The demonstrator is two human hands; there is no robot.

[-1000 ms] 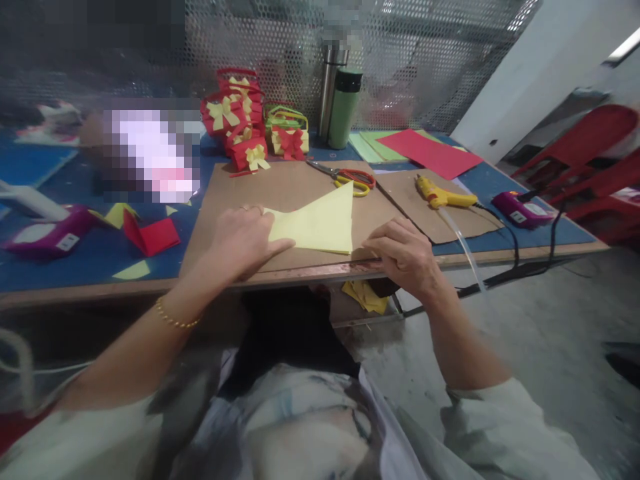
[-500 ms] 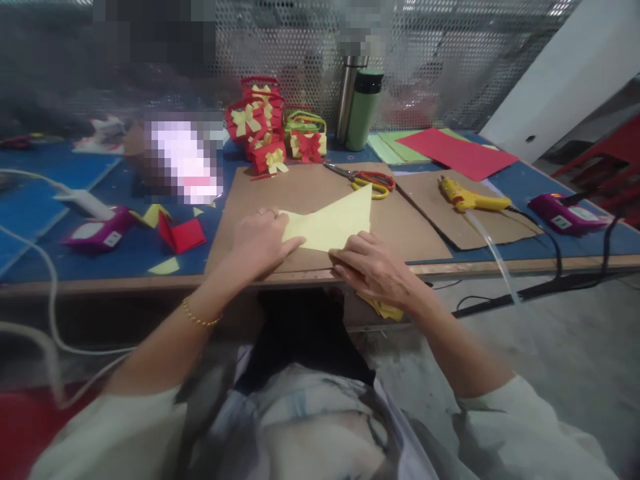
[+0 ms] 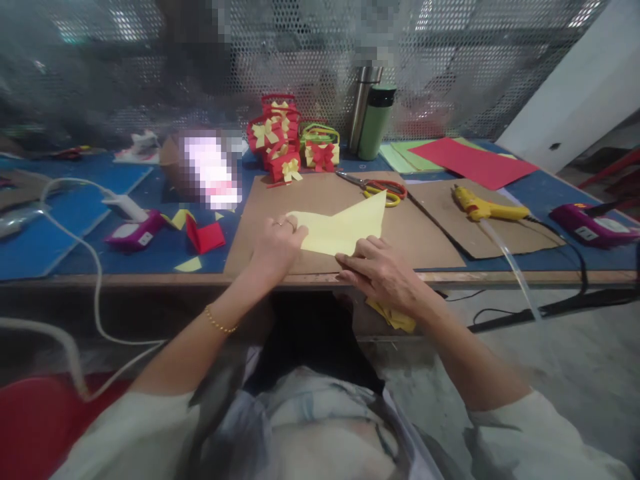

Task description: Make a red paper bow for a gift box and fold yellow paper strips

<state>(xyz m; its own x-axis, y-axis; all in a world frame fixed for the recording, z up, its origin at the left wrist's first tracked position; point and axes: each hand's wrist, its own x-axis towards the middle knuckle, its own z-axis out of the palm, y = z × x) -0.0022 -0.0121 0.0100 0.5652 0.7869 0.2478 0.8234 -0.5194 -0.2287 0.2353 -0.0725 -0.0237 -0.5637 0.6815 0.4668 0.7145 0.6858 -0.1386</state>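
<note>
A folded sheet of pale yellow paper [image 3: 345, 230] lies on the brown cardboard [image 3: 430, 250], one pointed corner reaching up to the right. My left hand [image 3: 280, 243] is closed on the paper's left end, thumb and curled fingers drawn together. Along the lower edge, right of the middle, my right hand [image 3: 377, 267] pinches the paper with its fingers pressed together. Just beyond the pointed corner rest scissors [image 3: 383, 192] with red and yellow handles.
Red gift-bag shapes with yellow bows [image 3: 275, 143] stand behind, beside green-handled ones [image 3: 320, 150] and a green bottle [image 3: 376, 127]. To the right lie a yellow glue gun [image 3: 493, 207] and red paper [image 3: 473, 162]. Folded red paper [image 3: 206, 237] and a purple device [image 3: 133, 233] lie left.
My left thumb has drawn in toward the curled fingers on the paper's left end. My right hand stays at the lower edge. The whole view has shifted slightly.
</note>
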